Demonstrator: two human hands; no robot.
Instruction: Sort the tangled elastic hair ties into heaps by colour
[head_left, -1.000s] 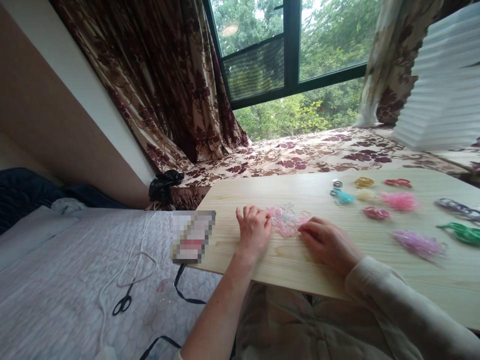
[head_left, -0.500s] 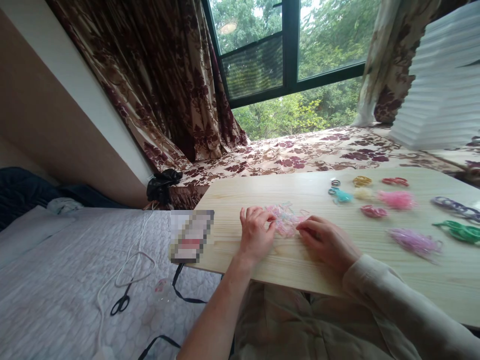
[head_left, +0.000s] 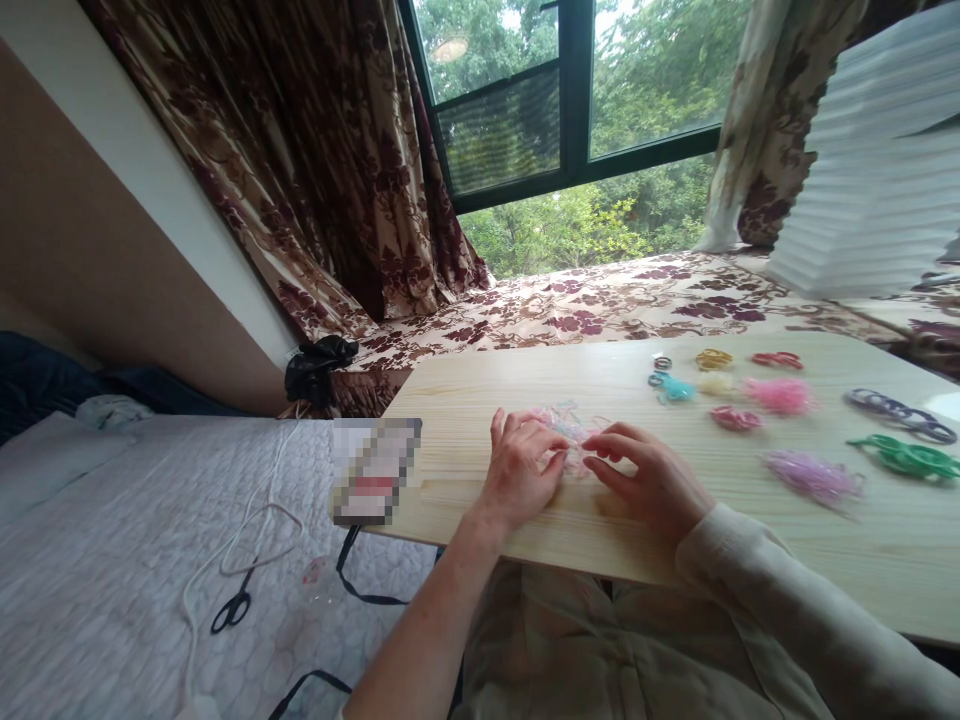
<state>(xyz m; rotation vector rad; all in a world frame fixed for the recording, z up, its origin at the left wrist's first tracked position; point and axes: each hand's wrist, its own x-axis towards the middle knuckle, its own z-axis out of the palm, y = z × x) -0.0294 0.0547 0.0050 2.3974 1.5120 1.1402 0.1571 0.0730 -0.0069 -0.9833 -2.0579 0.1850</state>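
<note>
A loose tangle of thin pastel elastic bands [head_left: 564,414] in pink and pale blue lies on the light wooden table [head_left: 480,380]. My left hand [head_left: 525,465] rests at its near left edge, thumb and forefinger drawn close together over the bands. From the right, my right hand [head_left: 649,475] meets it, its thumb and forefinger bent towards each other in a loose pinch. The fingertips of both hands almost touch. Whatever lies between them is too small to make out. Part of the tangle is hidden behind the fingers.
To the right are sorted bunches: turquoise [head_left: 675,388], pink [head_left: 780,396], lilac [head_left: 814,475] and green [head_left: 907,456], with several others. A blurred-out flat object [head_left: 379,472] sits at the table's left edge. Black scissors [head_left: 232,608] and a white cable [head_left: 225,560] lie on the bed.
My left hand has moved right across the near side of the tangle towards my right hand. The right fingers have loosened slightly and shifted a little left. The view has turned slightly right.
</note>
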